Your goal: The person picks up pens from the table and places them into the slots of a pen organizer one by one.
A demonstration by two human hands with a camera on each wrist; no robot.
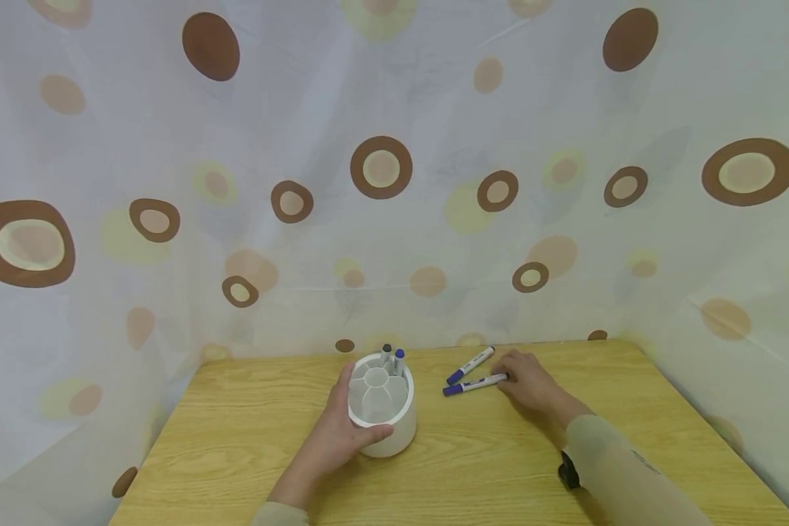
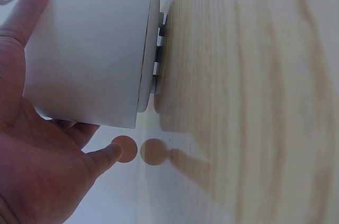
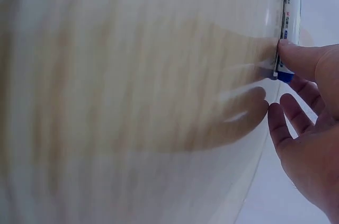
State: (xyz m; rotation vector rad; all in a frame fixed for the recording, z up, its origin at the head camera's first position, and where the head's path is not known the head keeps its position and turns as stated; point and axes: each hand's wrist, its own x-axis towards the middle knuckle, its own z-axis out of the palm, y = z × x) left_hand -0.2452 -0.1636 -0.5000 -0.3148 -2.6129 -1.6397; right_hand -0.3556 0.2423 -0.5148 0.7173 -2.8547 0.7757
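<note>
My left hand (image 1: pixel 338 431) grips a white round pen holder (image 1: pixel 397 432), thumb across its front and fingers along the left side. Its top is split into several compartments. A dark-capped marker (image 1: pixel 386 353) and a blue-capped marker (image 1: pixel 399 361) stand upright at the back. To the right, my right hand (image 1: pixel 529 383) pinches one end of a white whiteboard marker (image 1: pixel 476 385) with a blue cap. Just behind it lies a similar marker (image 1: pixel 471 365), untouched. In the right wrist view the thumb presses on the pinched marker (image 3: pixel 288 17) near its blue end.
Everything stands on a wood-grain table (image 1: pixel 237 453). A pale curtain (image 1: pixel 427 241) with brown and yellow circles hangs behind the table and at both sides. A black object (image 1: pixel 568 471) shows at the right sleeve.
</note>
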